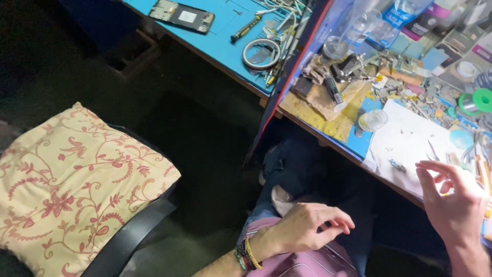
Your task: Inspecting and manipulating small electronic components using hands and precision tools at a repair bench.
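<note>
- Head view: the right hand [456, 202] hovers at the near edge of the white sheet [410, 141] on the cluttered bench, just beside a small blue-grey part [397, 165]
- judged: keeping the hand low and steady over the sheet would suit such small pieces
- its fingers are loosely curled and apart, pinching nothing visible
- the left hand [307, 228] rests on the lap, fingers relaxed, slightly spread, empty

White paper sheet [410, 141]: flat on worktop edge, creased, scattered with tiny parts. Tweezers [433, 150]: thin, metal, lying on the sheet's right part. Small bluish component [396, 165]: near the sheet's lower edge, just left of the right hand.
</note>
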